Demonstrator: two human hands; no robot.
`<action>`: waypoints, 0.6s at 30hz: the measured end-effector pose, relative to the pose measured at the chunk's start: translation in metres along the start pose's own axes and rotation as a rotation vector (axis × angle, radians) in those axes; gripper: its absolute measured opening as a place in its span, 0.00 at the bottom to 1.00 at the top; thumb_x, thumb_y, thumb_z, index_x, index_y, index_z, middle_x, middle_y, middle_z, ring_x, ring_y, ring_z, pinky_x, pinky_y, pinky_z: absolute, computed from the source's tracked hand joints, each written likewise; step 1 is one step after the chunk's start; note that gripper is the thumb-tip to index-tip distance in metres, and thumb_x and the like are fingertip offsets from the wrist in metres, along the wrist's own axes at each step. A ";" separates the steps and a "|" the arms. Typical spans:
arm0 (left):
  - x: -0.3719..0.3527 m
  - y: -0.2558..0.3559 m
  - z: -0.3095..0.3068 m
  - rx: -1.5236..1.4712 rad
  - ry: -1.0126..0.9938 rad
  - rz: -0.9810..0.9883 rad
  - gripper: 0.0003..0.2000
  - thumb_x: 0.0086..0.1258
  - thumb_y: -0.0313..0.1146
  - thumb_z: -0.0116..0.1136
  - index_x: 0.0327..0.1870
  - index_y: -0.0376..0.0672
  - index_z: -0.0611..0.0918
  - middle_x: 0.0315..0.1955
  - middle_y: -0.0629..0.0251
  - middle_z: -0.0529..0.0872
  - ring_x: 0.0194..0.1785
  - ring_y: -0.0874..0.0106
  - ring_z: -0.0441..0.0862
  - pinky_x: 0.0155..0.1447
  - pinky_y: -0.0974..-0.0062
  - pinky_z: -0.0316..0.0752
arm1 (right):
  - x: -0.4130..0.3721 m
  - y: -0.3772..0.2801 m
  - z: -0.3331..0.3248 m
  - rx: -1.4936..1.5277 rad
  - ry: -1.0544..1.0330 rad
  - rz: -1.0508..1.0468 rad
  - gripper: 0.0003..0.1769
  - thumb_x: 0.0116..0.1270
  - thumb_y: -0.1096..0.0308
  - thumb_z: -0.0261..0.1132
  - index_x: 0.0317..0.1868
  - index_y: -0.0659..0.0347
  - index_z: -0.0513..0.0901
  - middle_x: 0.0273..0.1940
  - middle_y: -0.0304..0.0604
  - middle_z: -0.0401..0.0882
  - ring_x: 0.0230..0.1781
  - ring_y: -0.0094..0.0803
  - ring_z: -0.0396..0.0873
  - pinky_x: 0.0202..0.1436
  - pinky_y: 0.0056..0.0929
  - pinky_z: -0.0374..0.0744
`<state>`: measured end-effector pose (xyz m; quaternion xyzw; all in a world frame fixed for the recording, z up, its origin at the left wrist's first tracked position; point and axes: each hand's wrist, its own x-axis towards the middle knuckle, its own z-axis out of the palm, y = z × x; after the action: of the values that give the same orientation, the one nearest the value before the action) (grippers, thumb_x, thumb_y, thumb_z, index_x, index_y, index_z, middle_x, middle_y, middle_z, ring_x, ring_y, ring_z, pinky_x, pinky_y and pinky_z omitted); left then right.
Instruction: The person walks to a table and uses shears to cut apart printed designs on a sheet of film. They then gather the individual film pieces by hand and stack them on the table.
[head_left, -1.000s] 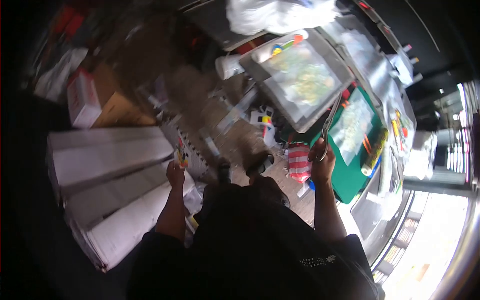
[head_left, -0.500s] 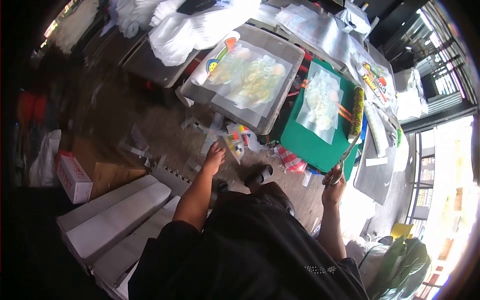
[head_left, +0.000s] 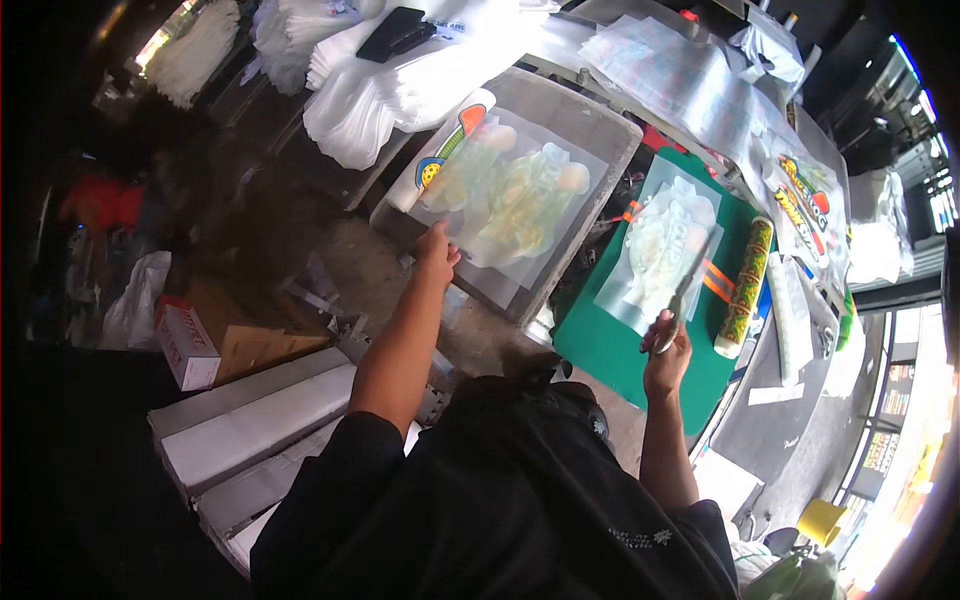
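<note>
While the right hand (head_left: 667,352) curls closed around the handles of 1 pair of silvery metal scissors (head_left: 683,295), blades beyond the fingertips, the loosely bent left hand (head_left: 437,255) nears a translucent sheet (head_left: 515,205).

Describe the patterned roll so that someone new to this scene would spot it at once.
Start at the large green mat below the right hand, which holds scissors. Along the mat's right edge lies the patterned roll, slanting lengthwise. Its busy yellow, green and red print sets it apart from the plain pale roll just right of it.
</note>
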<state>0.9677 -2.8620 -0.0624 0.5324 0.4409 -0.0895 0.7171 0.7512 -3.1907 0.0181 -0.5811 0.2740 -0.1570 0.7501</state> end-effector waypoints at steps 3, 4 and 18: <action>0.018 0.005 -0.001 -0.072 -0.021 -0.061 0.12 0.64 0.41 0.62 0.35 0.44 0.74 0.28 0.69 0.75 0.24 0.72 0.72 0.33 0.71 0.73 | 0.006 -0.008 0.014 -0.078 -0.154 0.022 0.13 0.66 0.60 0.65 0.33 0.62 0.77 0.23 0.33 0.71 0.22 0.19 0.70 0.25 0.21 0.71; 0.025 0.006 -0.003 -0.052 -0.015 -0.053 0.12 0.64 0.41 0.62 0.35 0.44 0.74 0.28 0.69 0.75 0.24 0.72 0.72 0.33 0.71 0.73 | 0.008 -0.008 0.014 -0.212 -0.201 0.038 0.13 0.64 0.61 0.67 0.33 0.62 0.78 0.23 0.33 0.73 0.22 0.18 0.71 0.26 0.20 0.70; -0.007 -0.031 0.024 -0.195 -0.477 -0.099 0.08 0.66 0.40 0.61 0.37 0.46 0.78 0.25 0.71 0.76 0.26 0.73 0.75 0.31 0.72 0.70 | -0.049 0.057 0.036 -0.305 -0.847 0.592 0.31 0.62 0.36 0.60 0.36 0.61 0.76 0.25 0.35 0.72 0.27 0.24 0.71 0.33 0.25 0.70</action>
<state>0.9578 -2.8975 -0.0769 0.4023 0.2915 -0.2046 0.8434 0.7286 -3.1198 -0.0190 -0.5936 0.1194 0.3510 0.7143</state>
